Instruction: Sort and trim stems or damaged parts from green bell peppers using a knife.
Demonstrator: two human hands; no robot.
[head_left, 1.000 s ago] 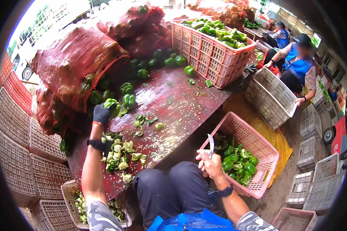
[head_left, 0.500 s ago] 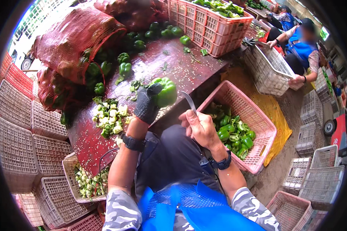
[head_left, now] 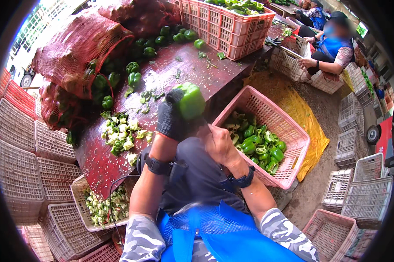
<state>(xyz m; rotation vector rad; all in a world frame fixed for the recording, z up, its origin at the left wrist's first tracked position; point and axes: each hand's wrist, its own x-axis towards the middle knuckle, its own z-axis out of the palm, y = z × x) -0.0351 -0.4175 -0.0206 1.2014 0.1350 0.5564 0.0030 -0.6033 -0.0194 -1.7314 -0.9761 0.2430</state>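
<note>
The pepper, gripped in the left hand, lay just above and left of the right hand, whose fingers were curled, their hold unclear.

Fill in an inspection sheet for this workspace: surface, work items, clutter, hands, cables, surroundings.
Surface: red table, strewn with pale seeds.
Work items: green pepper held above the person's lap; cut peppers lie in the pink crate at right.
Clutter: pile of pale cores and leaf scraps on the table.
Left hand: dark glove, fingers closed on the pepper.
Right hand: bare, just below and right of the pepper; its grip is too blurred to tell.
Cables: thin dark cable looping by the table's near corner; ends unclear.
Surroundings: red net sacks, stacked crates at left, a co-worker in blue at upper right.
</note>
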